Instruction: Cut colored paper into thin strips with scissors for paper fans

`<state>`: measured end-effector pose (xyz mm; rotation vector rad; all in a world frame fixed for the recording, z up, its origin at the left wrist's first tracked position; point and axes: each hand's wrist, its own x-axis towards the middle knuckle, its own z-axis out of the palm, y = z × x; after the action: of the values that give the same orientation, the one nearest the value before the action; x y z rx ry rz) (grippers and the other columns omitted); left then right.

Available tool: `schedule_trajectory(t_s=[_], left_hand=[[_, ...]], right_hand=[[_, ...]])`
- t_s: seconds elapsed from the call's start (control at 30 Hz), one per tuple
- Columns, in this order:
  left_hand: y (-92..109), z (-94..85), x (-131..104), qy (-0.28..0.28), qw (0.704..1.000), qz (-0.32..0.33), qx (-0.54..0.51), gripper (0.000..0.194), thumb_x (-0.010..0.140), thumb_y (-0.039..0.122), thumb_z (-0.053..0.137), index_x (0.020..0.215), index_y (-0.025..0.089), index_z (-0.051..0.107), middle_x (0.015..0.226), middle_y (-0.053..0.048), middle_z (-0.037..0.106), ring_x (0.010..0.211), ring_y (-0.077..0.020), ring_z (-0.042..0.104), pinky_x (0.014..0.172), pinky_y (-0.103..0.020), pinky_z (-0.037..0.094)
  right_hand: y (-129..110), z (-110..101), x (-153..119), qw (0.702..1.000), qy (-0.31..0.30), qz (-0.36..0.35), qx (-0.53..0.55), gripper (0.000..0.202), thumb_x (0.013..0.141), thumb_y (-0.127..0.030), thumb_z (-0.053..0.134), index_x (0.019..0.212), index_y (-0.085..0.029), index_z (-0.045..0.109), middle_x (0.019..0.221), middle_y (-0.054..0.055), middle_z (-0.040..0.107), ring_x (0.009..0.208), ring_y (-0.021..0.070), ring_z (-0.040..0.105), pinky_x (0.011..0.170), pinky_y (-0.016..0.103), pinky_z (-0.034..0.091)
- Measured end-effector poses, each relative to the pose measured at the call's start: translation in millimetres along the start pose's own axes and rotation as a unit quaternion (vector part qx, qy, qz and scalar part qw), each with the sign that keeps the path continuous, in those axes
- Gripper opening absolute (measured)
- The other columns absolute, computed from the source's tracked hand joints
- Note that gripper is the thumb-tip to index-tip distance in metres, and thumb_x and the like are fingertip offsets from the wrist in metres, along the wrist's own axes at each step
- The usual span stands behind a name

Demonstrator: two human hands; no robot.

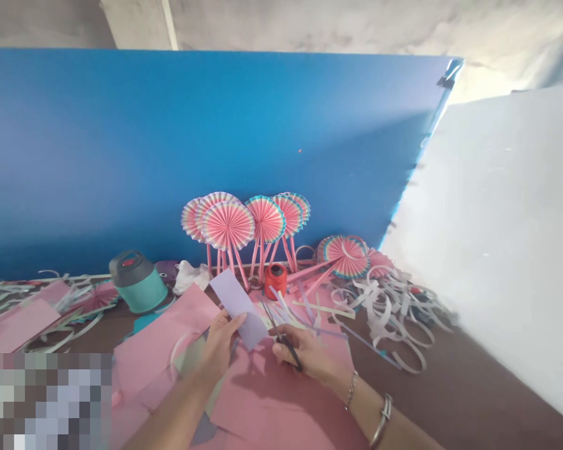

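Note:
Pinched in my left hand [223, 337] is a lavender sheet of paper [240, 306], tilted over the work surface. My right hand [304, 351] grips a pair of scissors [288, 347] by its dark handles. Their blades point up and away, just to the right of the lavender paper and apart from it. Large pink paper sheets [291, 400] lie beneath both hands. Thin lavender and pale yellow paper strips [304, 309] are scattered beyond the scissors. Close behind them stands a small red container [276, 281] with a dark top.
Round pleated paper fans [228, 225] on pink sticks stand against the blue partition [263, 125]. More fans [344, 253] lie to the right, near tangled white strips [389, 306]. A teal and grey container [141, 284] and pink sheets [23, 319] occupy the left. A white panel [511, 237] bounds the right.

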<state>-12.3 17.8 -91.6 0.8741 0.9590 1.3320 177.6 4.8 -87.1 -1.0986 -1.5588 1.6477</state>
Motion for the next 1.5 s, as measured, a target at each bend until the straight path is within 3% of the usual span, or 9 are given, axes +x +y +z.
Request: schedule_trajectory(t_s=[0.23, 0.53, 1.5], left_hand=[[1.6, 0.8, -0.4, -0.002, 1.000, 0.030, -0.011, 0.019, 0.073, 0.029, 0.066, 0.087, 0.016, 0.065, 0.082, -0.004, 0.070, 0.076, -0.0173, 0.064, 0.072, -0.027, 0.048], [1.0, 0.5, -1.3, 0.051, 0.997, 0.058, 0.022, 0.022, 0.070, 0.033, 0.069, 0.085, 0.017, 0.065, 0.080, -0.004, 0.070, 0.072, -0.0163, 0.064, 0.067, -0.026, 0.049], [-1.5, 1.8, -1.2, 0.053, 0.996, 0.058, 0.043, 0.038, 0.072, 0.032, 0.068, 0.105, 0.015, 0.061, 0.086, -0.006, 0.071, 0.078, -0.0215, 0.067, 0.066, -0.029, 0.051]], right_hand=[[-9.4, -0.4, -3.6, 0.998, -0.040, 0.026, -0.045, 0.052, 0.065, -0.056, 0.069, 0.096, -0.015, 0.058, 0.058, -0.006, 0.048, 0.050, 0.0078, 0.041, 0.047, 0.021, 0.032], [-9.6, 3.3, -4.5, 0.998, -0.040, 0.015, -0.040, 0.052, 0.055, -0.056, 0.075, 0.086, -0.017, 0.060, 0.058, -0.006, 0.046, 0.049, 0.0078, 0.037, 0.046, 0.022, 0.028], [6.7, 3.3, 3.1, 0.999, -0.037, 0.025, -0.025, 0.048, 0.059, -0.051, 0.074, 0.088, -0.016, 0.059, 0.052, -0.007, 0.044, 0.044, 0.0067, 0.033, 0.043, 0.021, 0.025]])
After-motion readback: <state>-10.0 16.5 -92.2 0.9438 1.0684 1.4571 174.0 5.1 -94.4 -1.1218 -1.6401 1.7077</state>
